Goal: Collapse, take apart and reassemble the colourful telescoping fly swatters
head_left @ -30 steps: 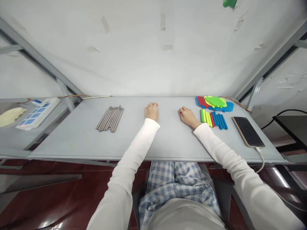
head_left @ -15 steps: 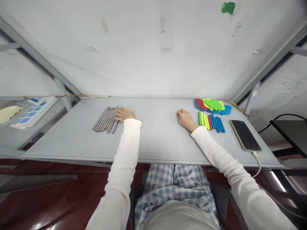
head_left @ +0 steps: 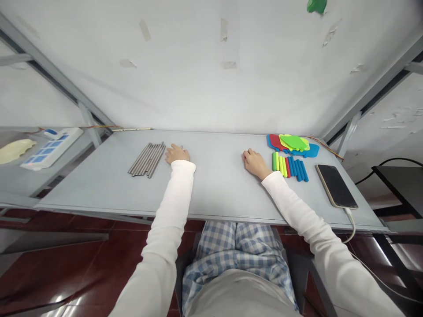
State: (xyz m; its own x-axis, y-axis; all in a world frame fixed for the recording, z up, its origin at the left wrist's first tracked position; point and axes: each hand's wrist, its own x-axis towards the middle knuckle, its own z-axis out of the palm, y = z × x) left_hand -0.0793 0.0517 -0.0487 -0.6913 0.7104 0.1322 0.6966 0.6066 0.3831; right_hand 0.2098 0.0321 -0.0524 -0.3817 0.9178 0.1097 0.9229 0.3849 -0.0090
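My left hand [head_left: 177, 154] lies on the table just right of a row of thin grey metal rods [head_left: 147, 160]. A narrow gap shows between its fingertips and the nearest rod. Its fingers are spread and slightly bent, and I see nothing held in them. My right hand [head_left: 255, 164] rests on the table with its fingers curled in; nothing shows in it. Closest to it is a row of coloured sticks [head_left: 288, 167] in green, yellow, red and blue, lying side by side. Behind these sticks lies a stack of flat coloured plastic pieces [head_left: 293, 143].
A phone [head_left: 336, 186] with a white charging cable [head_left: 352, 222] lies at the table's right end. On a neighbouring surface at left are a white power strip [head_left: 51, 149] and a cream-coloured piece [head_left: 15, 150]. A wall [head_left: 198, 88] stands behind the grey table [head_left: 218, 189].
My left hand has moved right, off the metal rods, and the rightmost rod now lies closer against the others. My right hand stays in place. The view has shifted slightly.
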